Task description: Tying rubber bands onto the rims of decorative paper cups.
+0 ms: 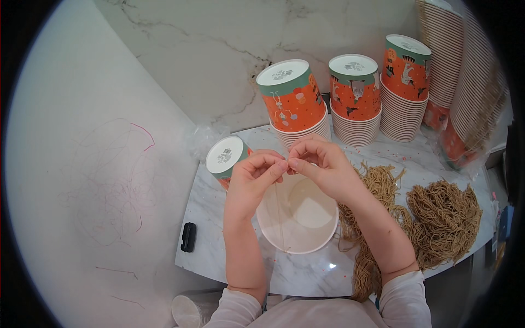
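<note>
My left hand [256, 176] and my right hand [321, 164] meet fingertip to fingertip above a large white-lined paper tub [269, 232]. Both are closed in a pinch, thumbs nearly touching, on a thin tan string [282, 218]. One length of the string hangs down across the tub's mouth; what lies between the fingertips is too small to make out. The tub stands upright, its inside showing. To the right, beside and partly behind my right forearm, lie a long tangled hank of tan string [380, 183] and a bulky heap of tan string [444, 221].
Upside-down orange and green paper tubs stand in stacks: left [292, 101], middle [354, 98] and right [406, 71]. Another tub [226, 156] leans left. Bagged tub stacks [470, 93] stand far right. A small black case [188, 237] lies near the marble table's [210, 257] left edge, beside a scribbled white wall [98, 164].
</note>
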### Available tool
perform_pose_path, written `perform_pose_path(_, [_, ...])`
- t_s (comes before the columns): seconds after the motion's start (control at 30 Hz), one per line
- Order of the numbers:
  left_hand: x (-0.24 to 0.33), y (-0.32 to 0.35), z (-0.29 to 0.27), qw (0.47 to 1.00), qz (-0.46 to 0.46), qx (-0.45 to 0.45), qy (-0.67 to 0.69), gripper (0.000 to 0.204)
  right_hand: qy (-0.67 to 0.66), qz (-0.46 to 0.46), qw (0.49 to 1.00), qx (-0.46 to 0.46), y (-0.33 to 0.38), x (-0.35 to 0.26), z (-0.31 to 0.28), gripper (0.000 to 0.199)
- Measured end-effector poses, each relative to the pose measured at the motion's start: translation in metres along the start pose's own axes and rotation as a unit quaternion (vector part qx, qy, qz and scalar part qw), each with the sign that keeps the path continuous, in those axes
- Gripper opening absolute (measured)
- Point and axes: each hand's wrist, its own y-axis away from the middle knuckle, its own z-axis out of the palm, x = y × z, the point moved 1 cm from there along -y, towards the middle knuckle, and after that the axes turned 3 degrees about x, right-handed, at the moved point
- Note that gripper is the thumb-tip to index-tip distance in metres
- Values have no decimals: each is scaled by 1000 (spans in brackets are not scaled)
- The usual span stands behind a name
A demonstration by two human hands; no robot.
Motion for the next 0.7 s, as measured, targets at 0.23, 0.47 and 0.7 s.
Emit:
perform_pose_path(0.23, [-1,-1,0,999,-6,-32,30,7,8,-6,1000,-5,1,-1,2,8])
perform_pose_path(0.47, [1,0,-5,998,-19,-22,50,3,-13,10,1000,-10,0,-1,0,12])
perform_pose_path(0.7, [2,1,-8,998,-19,-19,48,3,39,-10,999,-14,-1,-2,-3,17])
